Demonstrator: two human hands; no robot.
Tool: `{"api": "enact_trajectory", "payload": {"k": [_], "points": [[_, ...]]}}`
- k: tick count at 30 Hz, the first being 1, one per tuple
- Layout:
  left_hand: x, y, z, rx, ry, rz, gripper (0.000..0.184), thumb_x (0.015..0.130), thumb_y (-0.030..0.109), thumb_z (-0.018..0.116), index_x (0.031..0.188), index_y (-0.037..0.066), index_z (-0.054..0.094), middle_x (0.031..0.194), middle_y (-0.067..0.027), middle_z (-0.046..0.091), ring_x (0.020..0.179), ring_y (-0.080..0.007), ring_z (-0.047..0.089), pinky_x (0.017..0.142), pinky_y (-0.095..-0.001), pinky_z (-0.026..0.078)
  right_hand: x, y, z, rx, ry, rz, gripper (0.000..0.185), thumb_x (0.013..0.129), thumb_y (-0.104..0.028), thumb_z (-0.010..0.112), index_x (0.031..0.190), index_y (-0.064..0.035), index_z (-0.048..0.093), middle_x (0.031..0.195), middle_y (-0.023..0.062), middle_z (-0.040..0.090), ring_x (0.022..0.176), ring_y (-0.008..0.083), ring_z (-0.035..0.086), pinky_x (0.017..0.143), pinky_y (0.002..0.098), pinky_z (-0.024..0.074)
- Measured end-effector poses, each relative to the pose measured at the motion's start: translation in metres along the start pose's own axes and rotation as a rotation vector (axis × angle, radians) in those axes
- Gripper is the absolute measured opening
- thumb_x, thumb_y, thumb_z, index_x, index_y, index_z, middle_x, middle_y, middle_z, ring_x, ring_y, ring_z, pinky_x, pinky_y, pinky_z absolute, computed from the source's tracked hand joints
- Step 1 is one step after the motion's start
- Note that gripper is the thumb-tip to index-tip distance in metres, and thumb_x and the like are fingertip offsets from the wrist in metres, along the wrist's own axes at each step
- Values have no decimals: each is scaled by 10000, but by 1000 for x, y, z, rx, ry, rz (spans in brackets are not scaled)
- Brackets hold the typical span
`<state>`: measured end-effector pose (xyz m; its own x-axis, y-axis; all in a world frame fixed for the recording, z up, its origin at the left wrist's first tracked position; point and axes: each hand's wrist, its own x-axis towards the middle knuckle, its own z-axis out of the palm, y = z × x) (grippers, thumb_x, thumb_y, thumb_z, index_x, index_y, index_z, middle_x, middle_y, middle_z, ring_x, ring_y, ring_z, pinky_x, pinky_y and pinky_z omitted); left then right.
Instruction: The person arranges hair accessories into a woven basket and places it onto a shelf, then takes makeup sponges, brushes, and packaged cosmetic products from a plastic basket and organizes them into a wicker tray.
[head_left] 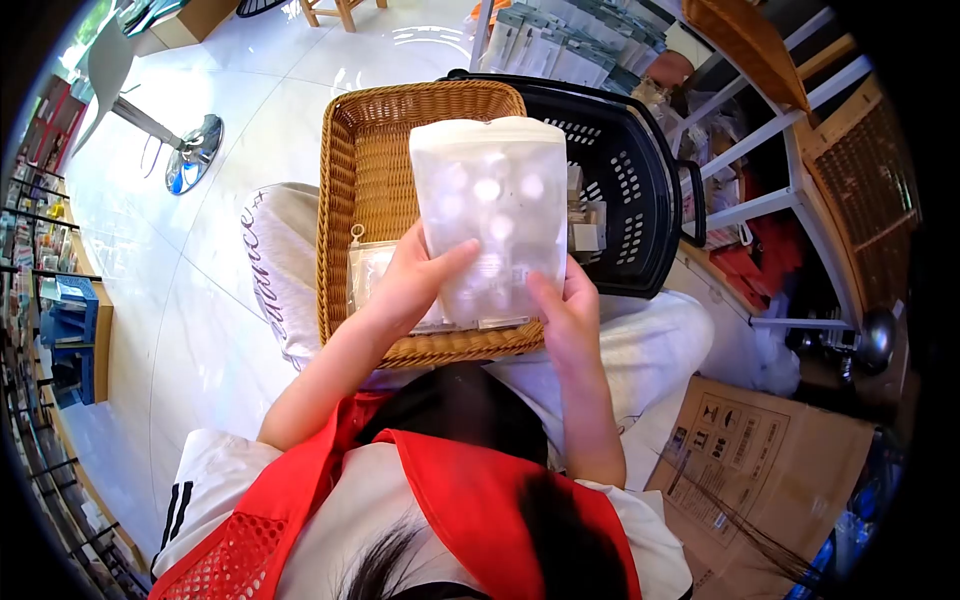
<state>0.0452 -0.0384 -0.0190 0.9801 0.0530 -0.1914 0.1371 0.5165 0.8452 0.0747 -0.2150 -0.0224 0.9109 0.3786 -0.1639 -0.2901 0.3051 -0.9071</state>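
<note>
A frosted white pouch (492, 215) with pale round shapes showing through is held up over a brown wicker basket (368, 130). My left hand (415, 275) grips its left edge, thumb across the front. On the right lower edge, my right hand (568, 305) pinches the pouch between thumb and fingers. Below the pouch, clear packets (368, 268) lie in the bottom of the basket, partly hidden by my left hand and the pouch. Beside the basket on the right is a black plastic basket (655, 190) with small pale boxes (588, 235) inside.
A cardboard box (760, 470) lies at the lower right. Metal shelving (745, 208) with goods stands on the right. Stocked racks (30, 240) line the far left, near a blue bin (75, 320). A stool base (195, 155) rests on the tiled floor (200, 300).
</note>
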Motion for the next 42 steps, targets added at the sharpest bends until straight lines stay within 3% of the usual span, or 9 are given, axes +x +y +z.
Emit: {"api": "enact_trajectory", "payload": {"k": [7,13,19,31,35,37,38,41,42], "points": [[-4,-7,5,251,-49,-54,477,811,127,664,1207,-29,449,1105,-110,578,1004,-157,554,892,-313,439,6,8,14,-5,234,-186,280,923,-131,526,1127,60,531,1055,95,613,915,131,590,813,255,465],[-3,-4,5,329,-57,-34,356,862,171,616,1130,-42,518,1067,-110,600,977,-152,571,851,-301,471,12,11,7,-353,326,-314,269,961,-201,473,886,30,588,798,12,593,726,56,503,668,203,423],[-2,-6,-9,367,-115,-353,357,948,269,480,1050,-60,573,930,-113,649,796,-158,644,701,-281,533,13,14,2,-473,504,-395,296,973,-199,443,772,6,517,690,-43,479,654,35,389,573,199,357],[-13,-3,4,732,13,98,330,972,210,403,933,-53,597,742,-111,673,645,-167,650,663,-270,518,16,16,-4,-393,483,-392,290,961,-207,460,834,32,564,640,-8,503,592,66,401,551,224,359],[-2,-13,-19,407,133,84,364,1000,226,315,1053,-42,557,887,-123,657,763,-162,641,685,-290,528,19,4,-6,-203,644,-311,290,963,-194,454,892,47,600,739,29,606,651,95,547,595,240,444],[0,-2,-30,315,148,134,442,980,327,372,1276,1,412,1168,-150,564,1024,-209,575,850,-359,484,18,-9,-13,-612,619,-485,254,950,-157,471,949,58,605,880,76,644,724,124,596,655,251,490],[-3,-1,-25,285,39,172,506,958,373,400,1322,27,339,1220,-156,519,1056,-225,552,887,-378,456,12,-15,-10,-841,630,-491,234,940,-133,480,983,58,609,960,78,646,771,155,620,698,259,506],[-11,-9,3,106,-282,179,888,845,562,508,1447,131,17,1387,-168,341,1159,-279,463,1000,-451,340,11,-16,26,-1271,352,-987,241,796,20,524,1011,38,631,1123,162,606,1083,322,553,909,364,439],[-9,-21,8,-91,-213,169,814,857,512,534,1432,113,117,1358,-147,375,1160,-257,461,971,-428,378,7,-9,39,-1340,234,-1000,238,772,10,538,987,24,641,1107,156,612,1076,325,556,947,421,407]]}}
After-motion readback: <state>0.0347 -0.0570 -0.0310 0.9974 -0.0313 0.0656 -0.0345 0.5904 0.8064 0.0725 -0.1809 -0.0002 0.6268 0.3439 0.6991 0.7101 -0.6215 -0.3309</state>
